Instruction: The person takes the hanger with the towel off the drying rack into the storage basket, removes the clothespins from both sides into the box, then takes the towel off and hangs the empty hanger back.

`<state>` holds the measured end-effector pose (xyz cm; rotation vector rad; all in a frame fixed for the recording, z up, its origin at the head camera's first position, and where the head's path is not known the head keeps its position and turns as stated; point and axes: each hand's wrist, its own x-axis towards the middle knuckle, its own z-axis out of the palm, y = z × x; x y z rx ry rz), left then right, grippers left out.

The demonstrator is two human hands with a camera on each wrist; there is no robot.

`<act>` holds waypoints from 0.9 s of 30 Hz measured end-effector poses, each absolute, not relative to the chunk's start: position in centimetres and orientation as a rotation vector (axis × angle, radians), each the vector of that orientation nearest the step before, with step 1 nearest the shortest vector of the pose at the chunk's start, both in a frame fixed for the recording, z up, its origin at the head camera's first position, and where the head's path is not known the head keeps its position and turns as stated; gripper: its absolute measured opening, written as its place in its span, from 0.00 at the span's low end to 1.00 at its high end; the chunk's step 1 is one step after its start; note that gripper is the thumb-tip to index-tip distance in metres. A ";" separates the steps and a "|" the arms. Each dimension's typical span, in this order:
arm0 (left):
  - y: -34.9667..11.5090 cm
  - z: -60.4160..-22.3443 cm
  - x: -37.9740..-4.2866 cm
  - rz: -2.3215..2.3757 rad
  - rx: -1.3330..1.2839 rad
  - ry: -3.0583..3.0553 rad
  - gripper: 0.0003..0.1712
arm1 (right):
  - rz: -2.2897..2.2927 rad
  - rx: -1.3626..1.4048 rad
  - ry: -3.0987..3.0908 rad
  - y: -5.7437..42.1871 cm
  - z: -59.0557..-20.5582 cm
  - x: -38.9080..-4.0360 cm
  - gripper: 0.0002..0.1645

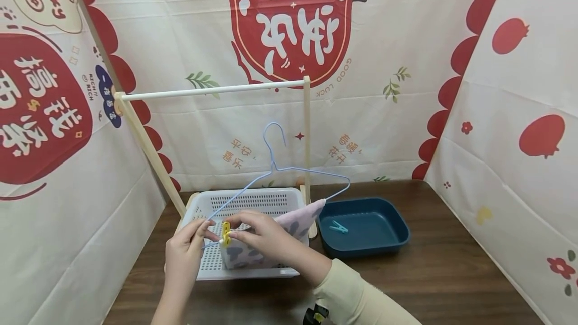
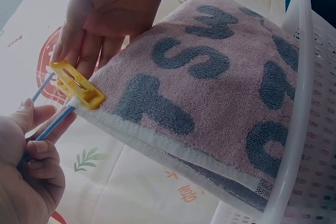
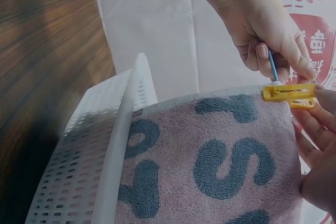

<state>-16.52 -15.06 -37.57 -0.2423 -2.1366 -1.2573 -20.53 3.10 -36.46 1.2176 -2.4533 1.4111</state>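
Note:
A light-blue wire hanger (image 1: 273, 166) is held upright, hook at the top. My left hand (image 1: 184, 246) grips it near its lower left corner. A pink towel (image 2: 210, 61) with grey-blue letters is draped over the hanger's bottom bar and hangs down into the white basket. My right hand (image 1: 267, 237) pinches a yellow clothespin (image 3: 289, 93) between thumb and fingers. In both wrist views the clothespin sits over the towel's edge corner, beside the hanger wire. The bar inside the towel is hidden.
The white perforated basket (image 1: 294, 271) stands below the hands. Behind it rises a rack with wooden posts (image 1: 307, 129) and a white rod (image 1: 212, 90). To the right is a dark blue tray (image 1: 370, 252) with a teal clothespin (image 1: 338, 226) inside. Printed cloth walls surround the wooden table (image 1: 433, 265).

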 end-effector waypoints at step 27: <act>-14.8 -38.7 -17.3 -1.314 -0.222 -2.152 0.07 | 1.687 0.925 -2.369 3.1 -34.1 -18.4 0.07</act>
